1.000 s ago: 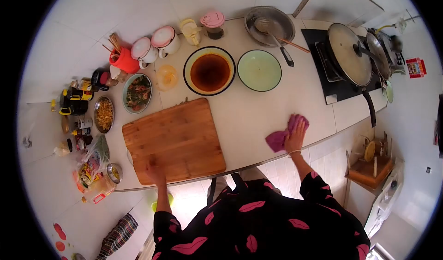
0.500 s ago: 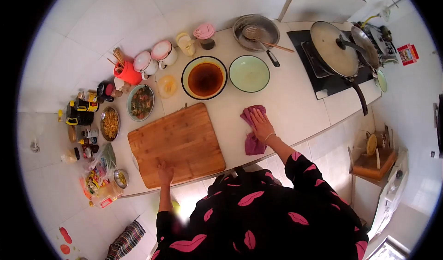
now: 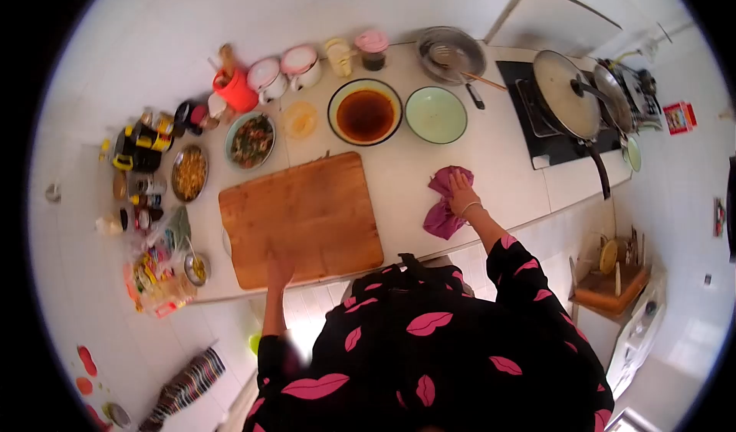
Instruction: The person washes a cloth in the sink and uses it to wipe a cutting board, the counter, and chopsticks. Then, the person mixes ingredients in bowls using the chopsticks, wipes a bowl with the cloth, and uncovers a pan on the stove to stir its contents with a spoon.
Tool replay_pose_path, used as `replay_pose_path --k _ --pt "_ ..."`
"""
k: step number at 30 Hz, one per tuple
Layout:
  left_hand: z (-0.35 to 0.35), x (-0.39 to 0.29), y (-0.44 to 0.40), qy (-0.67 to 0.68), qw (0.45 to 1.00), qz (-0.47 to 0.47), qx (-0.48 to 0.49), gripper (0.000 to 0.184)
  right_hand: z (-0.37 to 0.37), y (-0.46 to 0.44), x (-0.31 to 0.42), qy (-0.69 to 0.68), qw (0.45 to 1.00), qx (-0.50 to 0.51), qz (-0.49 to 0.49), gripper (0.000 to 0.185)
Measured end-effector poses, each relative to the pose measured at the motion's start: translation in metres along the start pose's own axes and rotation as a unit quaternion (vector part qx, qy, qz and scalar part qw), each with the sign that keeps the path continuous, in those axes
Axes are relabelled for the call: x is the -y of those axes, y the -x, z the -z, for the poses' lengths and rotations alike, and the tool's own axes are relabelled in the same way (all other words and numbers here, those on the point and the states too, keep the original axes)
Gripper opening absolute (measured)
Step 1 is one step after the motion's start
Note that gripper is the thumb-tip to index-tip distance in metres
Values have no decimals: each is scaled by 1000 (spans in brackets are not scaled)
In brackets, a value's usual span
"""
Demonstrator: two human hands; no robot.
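Right fingers (image 3: 461,181) — crumpled purple cloth (image 3: 442,218) beneath.

Crumpled purple cloth (image 3: 441,219) right of wooden board (image 3: 314,210), on counter (image 3: 506,187)

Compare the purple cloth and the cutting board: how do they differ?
The purple cloth is crumpled; the cutting board is flat. The cloth is much smaller than the board. The cloth lies under the right hand; the blurred left hand is at the board's near edge. Both rest on the countertop.

the wide head view looks forward and down across the counter (image 3: 506,160) from above.
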State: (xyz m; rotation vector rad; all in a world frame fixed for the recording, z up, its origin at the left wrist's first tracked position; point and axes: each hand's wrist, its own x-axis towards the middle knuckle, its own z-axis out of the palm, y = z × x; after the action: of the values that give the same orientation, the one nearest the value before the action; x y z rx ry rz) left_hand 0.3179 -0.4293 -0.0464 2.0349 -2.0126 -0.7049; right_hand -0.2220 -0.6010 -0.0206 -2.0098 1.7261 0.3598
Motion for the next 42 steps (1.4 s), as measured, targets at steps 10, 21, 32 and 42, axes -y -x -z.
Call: replay_pose_path --k 10,21,32,42 --pt "1 -50 11 -9 994 96 43 30 13 -29 -19 20 999 9 49 82" --pt "-29 -179 -35 157 980 96 -79 23 66 -58 -102 -376 926 -5 40 45" --pt "-48 -190 -50 4 994 107 -17 23 160 -146 -96 -679 718 -108 -113 43" --pt "-66 -186 -42 68 981 162 -77 28 182 -176 -70 -646 742 -110 -142 29"
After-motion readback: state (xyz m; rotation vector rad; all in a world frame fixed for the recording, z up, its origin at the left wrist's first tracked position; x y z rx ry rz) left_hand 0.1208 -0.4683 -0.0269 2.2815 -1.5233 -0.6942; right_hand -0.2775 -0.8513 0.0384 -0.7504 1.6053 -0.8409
